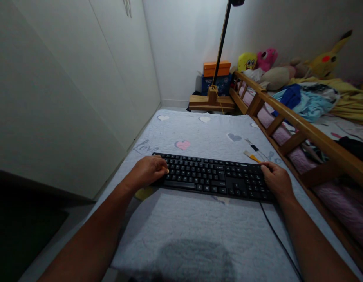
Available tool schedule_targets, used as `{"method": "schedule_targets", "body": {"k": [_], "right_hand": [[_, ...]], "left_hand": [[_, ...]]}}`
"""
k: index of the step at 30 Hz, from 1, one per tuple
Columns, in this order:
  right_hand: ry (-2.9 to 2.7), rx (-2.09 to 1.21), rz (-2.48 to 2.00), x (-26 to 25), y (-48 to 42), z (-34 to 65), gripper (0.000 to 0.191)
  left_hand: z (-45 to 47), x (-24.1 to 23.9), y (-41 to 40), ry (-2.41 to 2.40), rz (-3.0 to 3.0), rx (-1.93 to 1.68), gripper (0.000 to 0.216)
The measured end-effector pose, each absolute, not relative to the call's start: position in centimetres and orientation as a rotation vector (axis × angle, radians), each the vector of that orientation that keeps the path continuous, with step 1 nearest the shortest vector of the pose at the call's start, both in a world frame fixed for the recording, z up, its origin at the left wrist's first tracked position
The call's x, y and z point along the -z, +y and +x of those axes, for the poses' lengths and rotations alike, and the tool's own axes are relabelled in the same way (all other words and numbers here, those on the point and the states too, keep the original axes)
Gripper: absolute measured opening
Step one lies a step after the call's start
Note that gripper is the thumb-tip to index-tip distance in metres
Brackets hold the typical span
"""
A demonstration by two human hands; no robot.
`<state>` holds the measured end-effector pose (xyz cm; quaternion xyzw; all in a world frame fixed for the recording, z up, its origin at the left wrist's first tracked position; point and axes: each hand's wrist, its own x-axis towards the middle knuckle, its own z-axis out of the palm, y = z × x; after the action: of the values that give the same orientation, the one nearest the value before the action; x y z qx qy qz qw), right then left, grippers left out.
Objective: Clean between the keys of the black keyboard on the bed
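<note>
A black keyboard (212,176) lies flat on a grey-blue blanket (195,231) printed with hearts. My left hand (148,171) grips the keyboard's left end, fingers curled over the edge keys. At the right end, my right hand (275,181) wraps around the number pad side. The keyboard's black cable (279,241) runs from its front right corner down toward me.
Two small brushes (253,150) lie on the blanket just beyond the keyboard's right end. A wooden bed rail (301,129) borders the right side, with clothes and plush toys (287,66) behind it. White wardrobe doors (66,90) stand on the left. A wooden stand with a pole (212,100) sits at the far end.
</note>
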<state>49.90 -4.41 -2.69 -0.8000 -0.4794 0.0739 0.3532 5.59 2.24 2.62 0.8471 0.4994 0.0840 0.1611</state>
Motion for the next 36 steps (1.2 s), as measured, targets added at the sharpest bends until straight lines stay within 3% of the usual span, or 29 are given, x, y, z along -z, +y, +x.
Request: {"method": "schedule_targets", "body": {"k": [22,36], "right_hand": [[-1.215,-0.216,-2.104,2.4,-4.3,49.7,0.036],[-1.218,-0.215,-2.072,2.7,-4.3,49.8,0.034]], "left_hand": [[1.9,-2.6,3.5,1.439,2.162,-0.250,0.021],[0.2,-2.9,4.3,1.516,2.046,-0.173,0.036]]}}
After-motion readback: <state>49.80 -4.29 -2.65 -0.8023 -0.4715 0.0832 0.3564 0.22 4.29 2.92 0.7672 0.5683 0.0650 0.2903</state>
